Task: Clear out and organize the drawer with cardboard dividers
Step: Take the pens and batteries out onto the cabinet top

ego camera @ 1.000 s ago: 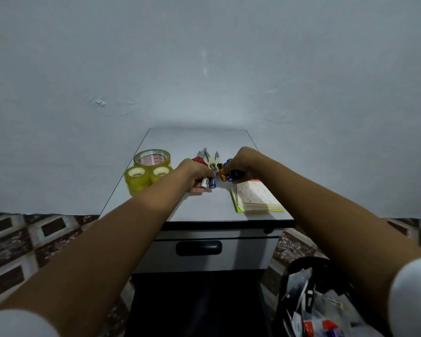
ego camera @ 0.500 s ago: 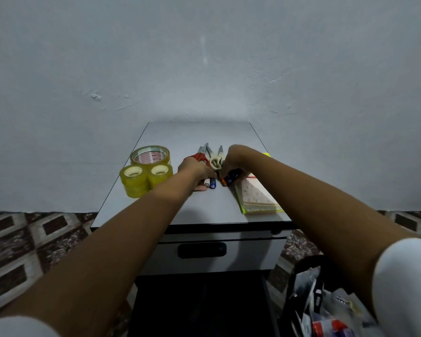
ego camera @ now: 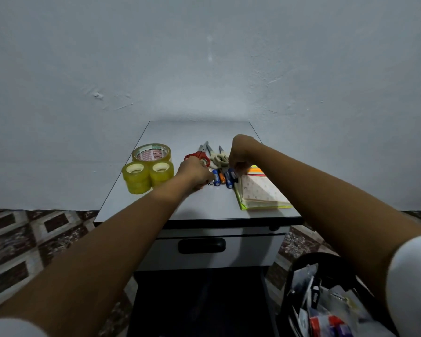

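Two hands are out over the grey worktop (ego camera: 204, 207), both at a short row of small cylindrical batteries (ego camera: 223, 178) (blue, orange, dark) lying side by side near the middle. Left hand (ego camera: 193, 172): fingers curled down at the left end of the row, tips against a pale battery; gripped or only touched, cannot tell. Right hand (ego camera: 240, 154): wrist raised, fingers bent down onto the right end of the row, tips meeting a dark battery; hold not resolvable either. Just behind the batteries lie red-handled scissors (ego camera: 199, 155) and beige-handled scissors (ego camera: 218, 158), side by side, blades pointing to the wall; left hand partly covers the red handles. Left side of worktop: large roll of clear tape with a red-printed core (ego camera: 152, 153), lying flat, with a pair of smaller yellow tape rolls (ego camera: 144, 178) touching each other in front of it. Right side: patterned cream notebook with a neon-green edge (ego camera: 260, 194), flat, just beside the batteries; neon sticky notes (ego camera: 256, 170) at its far end. Grey drawer with a black recessed handle (ego camera: 248, 251) sits under the worktop, pushed in. Lower right: black bag (ego camera: 311, 257) stuffed with mixed packets, blurred
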{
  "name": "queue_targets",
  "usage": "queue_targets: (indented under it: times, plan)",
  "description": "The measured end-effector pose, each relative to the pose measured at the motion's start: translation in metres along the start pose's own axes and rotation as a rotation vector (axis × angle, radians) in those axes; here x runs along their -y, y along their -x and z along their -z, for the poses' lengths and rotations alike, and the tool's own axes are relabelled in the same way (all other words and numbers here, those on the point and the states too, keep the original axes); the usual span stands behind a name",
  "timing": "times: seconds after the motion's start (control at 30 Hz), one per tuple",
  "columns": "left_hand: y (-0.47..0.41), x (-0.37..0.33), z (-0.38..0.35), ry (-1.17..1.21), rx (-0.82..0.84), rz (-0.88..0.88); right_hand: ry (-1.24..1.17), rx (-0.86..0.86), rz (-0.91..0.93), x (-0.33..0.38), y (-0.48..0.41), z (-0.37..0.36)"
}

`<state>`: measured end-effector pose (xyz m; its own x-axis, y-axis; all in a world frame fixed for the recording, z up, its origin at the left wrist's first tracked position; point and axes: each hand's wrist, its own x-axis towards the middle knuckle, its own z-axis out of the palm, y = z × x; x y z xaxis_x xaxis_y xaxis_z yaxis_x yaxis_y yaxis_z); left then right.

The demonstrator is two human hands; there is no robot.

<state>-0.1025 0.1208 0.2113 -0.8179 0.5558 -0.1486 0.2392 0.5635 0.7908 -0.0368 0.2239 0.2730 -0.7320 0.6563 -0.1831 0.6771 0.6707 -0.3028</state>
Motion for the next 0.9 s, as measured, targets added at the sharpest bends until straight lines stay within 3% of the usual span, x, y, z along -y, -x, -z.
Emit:
queue_targets:
  times: [0.1,0.37,0.8,0.9]
  plan:
    - [0.004,0.001,-0.003,-0.044,-0.012,-0.075,0.138,-0.126,0.126,-0.011,0.004,-0.003]
    - [0.003,0.008,-0.008,-0.088,-0.061,-0.195,0.309,-0.056,0.433,-0.031,0.006,-0.019]
    - [0.002,0.011,-0.004,-0.066,-0.013,-0.216,0.275,-0.168,0.450,-0.037,0.001,-0.031]
    - [0.005,0.011,-0.003,-0.071,0.011,-0.243,0.170,-0.225,0.453,-0.041,0.002,-0.020]
